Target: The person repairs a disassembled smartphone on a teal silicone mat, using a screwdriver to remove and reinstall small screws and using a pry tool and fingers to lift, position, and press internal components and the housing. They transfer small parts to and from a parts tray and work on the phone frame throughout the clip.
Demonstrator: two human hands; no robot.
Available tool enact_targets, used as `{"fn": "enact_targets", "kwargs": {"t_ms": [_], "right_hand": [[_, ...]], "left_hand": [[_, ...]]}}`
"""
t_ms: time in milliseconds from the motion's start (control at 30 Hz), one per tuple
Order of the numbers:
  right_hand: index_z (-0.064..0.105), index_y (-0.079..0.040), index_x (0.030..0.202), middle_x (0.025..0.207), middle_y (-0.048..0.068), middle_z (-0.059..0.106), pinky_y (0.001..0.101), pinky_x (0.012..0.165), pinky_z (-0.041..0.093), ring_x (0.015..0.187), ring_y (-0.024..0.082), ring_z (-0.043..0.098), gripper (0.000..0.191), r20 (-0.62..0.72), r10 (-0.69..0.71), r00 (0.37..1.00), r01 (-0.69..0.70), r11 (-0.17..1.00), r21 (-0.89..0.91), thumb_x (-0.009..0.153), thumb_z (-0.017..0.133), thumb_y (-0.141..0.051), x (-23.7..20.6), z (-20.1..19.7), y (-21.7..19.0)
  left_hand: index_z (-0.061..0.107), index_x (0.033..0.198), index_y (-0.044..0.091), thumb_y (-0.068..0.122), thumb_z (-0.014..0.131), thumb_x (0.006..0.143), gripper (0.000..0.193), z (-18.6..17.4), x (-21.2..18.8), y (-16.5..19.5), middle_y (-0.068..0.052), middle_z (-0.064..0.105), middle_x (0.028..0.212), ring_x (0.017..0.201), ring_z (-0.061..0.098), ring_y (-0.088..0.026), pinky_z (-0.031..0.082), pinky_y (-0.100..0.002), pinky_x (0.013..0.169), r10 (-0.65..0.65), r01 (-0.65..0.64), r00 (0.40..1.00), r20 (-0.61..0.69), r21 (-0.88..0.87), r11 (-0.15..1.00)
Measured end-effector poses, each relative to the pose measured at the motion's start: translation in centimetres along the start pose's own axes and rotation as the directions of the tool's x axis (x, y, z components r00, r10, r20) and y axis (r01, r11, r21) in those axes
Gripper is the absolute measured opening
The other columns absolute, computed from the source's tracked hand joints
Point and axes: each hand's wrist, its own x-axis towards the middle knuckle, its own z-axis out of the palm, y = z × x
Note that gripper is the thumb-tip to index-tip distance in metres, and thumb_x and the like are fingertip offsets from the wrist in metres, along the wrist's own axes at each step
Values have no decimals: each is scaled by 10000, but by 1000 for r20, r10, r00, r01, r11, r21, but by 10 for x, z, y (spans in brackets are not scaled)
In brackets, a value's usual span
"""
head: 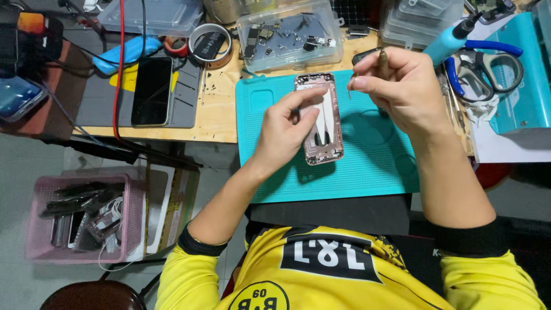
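A pink phone housing (321, 117), stripped and lying open side up, rests on a teal work mat (373, 166). My left hand (284, 129) lies over its left side with the fingertips pressed on its inside. My right hand (402, 86) hovers just right of the housing's top and pinches a thin tool (382, 57) between thumb and fingers; a fine tip points down near the housing's upper right edge.
A clear box of small phone parts (290, 34) stands behind the mat. A dark phone (152, 90) lies on a grey mat at left. Pliers with blue handles (488, 63) lie at right. A pink basket of parts (83, 215) sits on the floor.
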Motion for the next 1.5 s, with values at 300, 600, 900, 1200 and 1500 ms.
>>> {"fn": "enact_targets", "kwargs": {"t_ms": [300,600,900,1200,1500], "right_hand": [[708,34,990,1011,61,693,192,555,330,652,42,493,40,110,-37,993,30,997,64,952,722,35,-16,9,11],[727,30,1055,1092,20,638,211,810,441,959,59,586,91,160,-186,969,203,975,-95,970,751,52,-22,9,18],[751,7,1058,1050,17,654,183,697,408,836,15,552,142,90,-235,968,251,916,-314,924,761,50,-31,13,12],[742,15,1051,1078,24,651,181,638,377,741,4,502,125,59,-331,942,321,834,-448,934,737,59,-33,19,17],[721,34,1034,1272,89,698,225,858,561,980,62,676,77,14,-194,981,194,979,-69,958,715,30,-30,18,23]], "left_hand": [[721,1136,12,89,770,950,207,13,-8,18,-18,655,1005,876,628,-65,531,-232,750,87,-90,996,-36,-94,991],[741,1034,13,57,743,964,82,20,-7,18,-15,678,918,799,632,-56,527,-217,709,137,-137,987,-88,3,991],[739,1002,43,65,785,932,87,20,-10,22,-44,636,814,687,616,-110,500,-263,616,306,-267,944,-120,263,927],[750,1102,35,46,773,943,161,19,-11,13,-56,671,871,724,636,-103,502,-266,634,298,-238,941,-161,310,920],[550,1512,-31,-41,510,1073,441,5,-3,-19,-107,685,1204,959,622,-99,523,-234,774,-113,61,990,-79,-481,874]]}}
